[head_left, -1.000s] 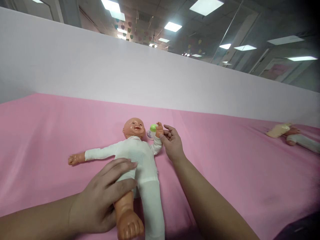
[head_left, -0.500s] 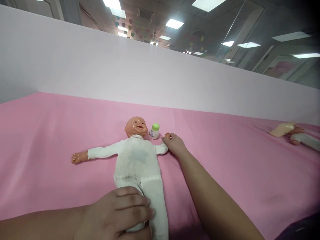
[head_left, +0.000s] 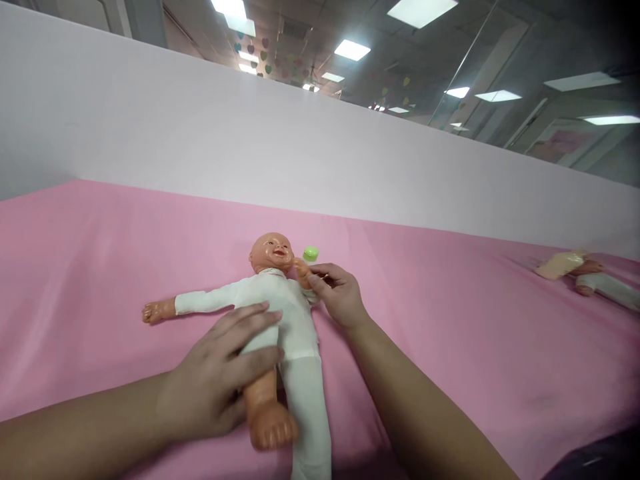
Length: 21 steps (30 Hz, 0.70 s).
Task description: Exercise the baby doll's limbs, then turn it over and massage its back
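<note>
The left hand (head_left: 220, 380) lies spread over the hip of the plastic baby doll in a white cloth suit (head_left: 280, 313), fingers curled about its bare thigh. The right hand (head_left: 337, 293) pinches the doll's raised wrist beside its head. The doll lies face-up on the pink-covered bench (head_left: 450, 347); a small green-capped bottle (head_left: 310, 254) stands just behind. Judged: an arm is being repositioned, calling for a gentle hold.

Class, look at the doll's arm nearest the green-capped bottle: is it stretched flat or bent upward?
Bent upward. The right hand holds the doll by that arm, its small hand raised beside the chin, before the bottle.
</note>
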Each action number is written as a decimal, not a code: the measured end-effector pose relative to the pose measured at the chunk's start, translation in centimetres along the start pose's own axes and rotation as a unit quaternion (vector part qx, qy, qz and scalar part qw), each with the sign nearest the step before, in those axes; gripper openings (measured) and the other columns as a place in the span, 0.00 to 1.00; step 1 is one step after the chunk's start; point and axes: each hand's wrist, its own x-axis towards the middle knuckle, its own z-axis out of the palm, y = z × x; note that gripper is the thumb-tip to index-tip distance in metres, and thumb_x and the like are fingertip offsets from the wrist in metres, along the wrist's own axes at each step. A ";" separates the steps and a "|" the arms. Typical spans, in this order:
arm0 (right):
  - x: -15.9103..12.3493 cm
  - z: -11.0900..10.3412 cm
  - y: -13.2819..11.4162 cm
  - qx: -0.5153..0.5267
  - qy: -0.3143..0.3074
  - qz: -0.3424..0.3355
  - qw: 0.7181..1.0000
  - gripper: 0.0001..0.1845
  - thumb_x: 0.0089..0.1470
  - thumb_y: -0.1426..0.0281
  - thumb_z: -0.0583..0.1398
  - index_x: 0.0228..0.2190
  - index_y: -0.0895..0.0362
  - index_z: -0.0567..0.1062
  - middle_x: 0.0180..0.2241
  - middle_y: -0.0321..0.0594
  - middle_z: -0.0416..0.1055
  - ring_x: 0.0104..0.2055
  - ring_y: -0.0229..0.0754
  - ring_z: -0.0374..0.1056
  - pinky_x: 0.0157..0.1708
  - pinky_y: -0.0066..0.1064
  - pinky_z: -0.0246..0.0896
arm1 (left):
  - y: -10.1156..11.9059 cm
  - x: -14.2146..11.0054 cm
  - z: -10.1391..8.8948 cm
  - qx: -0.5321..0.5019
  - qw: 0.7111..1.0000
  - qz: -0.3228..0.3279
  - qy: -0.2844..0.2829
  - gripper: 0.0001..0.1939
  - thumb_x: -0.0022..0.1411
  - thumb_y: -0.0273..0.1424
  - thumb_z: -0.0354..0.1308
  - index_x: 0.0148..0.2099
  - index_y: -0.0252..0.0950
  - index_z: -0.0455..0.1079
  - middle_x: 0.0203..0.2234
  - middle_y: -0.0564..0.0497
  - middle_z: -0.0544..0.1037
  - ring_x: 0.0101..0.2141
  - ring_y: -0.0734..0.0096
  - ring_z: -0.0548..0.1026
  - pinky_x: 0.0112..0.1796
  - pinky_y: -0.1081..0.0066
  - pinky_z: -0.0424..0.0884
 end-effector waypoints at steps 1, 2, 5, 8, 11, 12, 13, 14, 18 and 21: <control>-0.3 0.4 -0.3 -0.022 -0.020 -0.027 0.999 0.12 0.58 0.56 0.70 0.41 0.48 0.86 0.41 0.41 0.82 0.45 0.50 0.76 0.47 0.43 0.72 | -0.5 0.0 0.2 0.002 0.999 -0.032 -0.005 0.22 0.66 0.32 0.64 0.61 0.40 0.68 0.68 0.36 0.66 0.68 0.42 0.64 0.62 0.43 0.69; -0.5 0.7 -0.4 -0.042 -0.040 -0.053 0.997 0.11 0.58 0.58 0.70 0.41 0.46 0.86 0.41 0.40 0.82 0.48 0.50 0.75 0.50 0.44 0.71 | -0.8 0.1 0.3 -0.002 0.998 -0.067 -0.010 0.22 0.67 0.33 0.64 0.61 0.41 0.68 0.68 0.36 0.65 0.68 0.43 0.65 0.61 0.44 0.71; -0.7 1.5 -0.5 -0.073 -0.096 -0.096 0.988 0.08 0.59 0.61 0.71 0.42 0.44 0.87 0.42 0.38 0.83 0.50 0.50 0.75 0.55 0.45 0.69 | -1.3 0.4 0.6 -0.043 0.989 -0.139 -0.024 0.21 0.69 0.36 0.63 0.62 0.43 0.68 0.69 0.37 0.63 0.66 0.48 0.67 0.58 0.50 0.75; -0.5 1.8 -0.4 -0.080 -0.141 -0.093 0.982 0.09 0.60 0.62 0.70 0.43 0.45 0.86 0.43 0.38 0.83 0.50 0.50 0.76 0.55 0.44 0.70 | -1.1 0.6 0.7 -0.065 0.986 -0.150 -0.025 0.22 0.69 0.36 0.64 0.63 0.43 0.67 0.71 0.38 0.59 0.67 0.47 0.66 0.59 0.51 0.74; -0.5 1.7 -0.5 -0.085 -0.161 -0.092 0.979 0.10 0.60 0.61 0.70 0.44 0.45 0.86 0.45 0.38 0.83 0.51 0.49 0.77 0.56 0.44 0.70 | -0.7 0.5 0.8 -0.056 0.987 -0.147 -0.024 0.23 0.69 0.36 0.65 0.63 0.42 0.68 0.72 0.37 0.56 0.68 0.44 0.64 0.60 0.48 0.74; -0.5 1.7 -0.5 -0.087 -0.166 -0.095 0.978 0.11 0.59 0.61 0.70 0.45 0.45 0.85 0.46 0.38 0.83 0.51 0.50 0.77 0.57 0.45 0.70 | -0.7 0.5 0.8 -0.053 0.988 -0.143 -0.023 0.23 0.68 0.37 0.65 0.63 0.42 0.68 0.72 0.36 0.56 0.68 0.43 0.64 0.60 0.48 0.73; -0.6 1.6 -0.6 -0.087 -0.172 -0.097 0.977 0.13 0.58 0.62 0.70 0.46 0.46 0.85 0.46 0.38 0.83 0.52 0.50 0.77 0.57 0.45 0.70 | -0.7 0.4 0.9 -0.049 0.989 -0.136 -0.020 0.23 0.68 0.36 0.65 0.62 0.42 0.68 0.72 0.36 0.57 0.68 0.43 0.64 0.59 0.48 0.74; -0.6 1.6 -0.6 -0.081 -0.175 -0.092 0.977 0.15 0.57 0.62 0.71 0.47 0.46 0.85 0.47 0.38 0.83 0.52 0.50 0.77 0.57 0.46 0.70 | -0.8 0.3 0.9 -0.043 0.991 -0.124 -0.014 0.23 0.68 0.36 0.65 0.62 0.41 0.68 0.71 0.35 0.58 0.67 0.43 0.65 0.59 0.47 0.74; -0.6 1.1 -0.3 0.006 -0.138 -0.006 0.990 0.21 0.56 0.61 0.71 0.52 0.47 0.82 0.52 0.40 0.81 0.55 0.52 0.76 0.57 0.46 0.71 | -0.5 0.1 1.0 -0.007 1.000 -0.018 0.000 0.22 0.66 0.30 0.64 0.61 0.39 0.68 0.68 0.34 0.62 0.67 0.40 0.63 0.60 0.40 0.70; 0.2 0.3 0.6 0.080 -0.055 0.049 0.994 0.23 0.57 0.58 0.70 0.53 0.50 0.81 0.54 0.42 0.80 0.56 0.52 0.75 0.56 0.45 0.71 | 0.8 0.3 0.7 -0.005 0.997 0.081 -0.010 0.19 0.67 0.30 0.61 0.60 0.39 0.72 0.65 0.35 0.67 0.67 0.38 0.62 0.61 0.38 0.67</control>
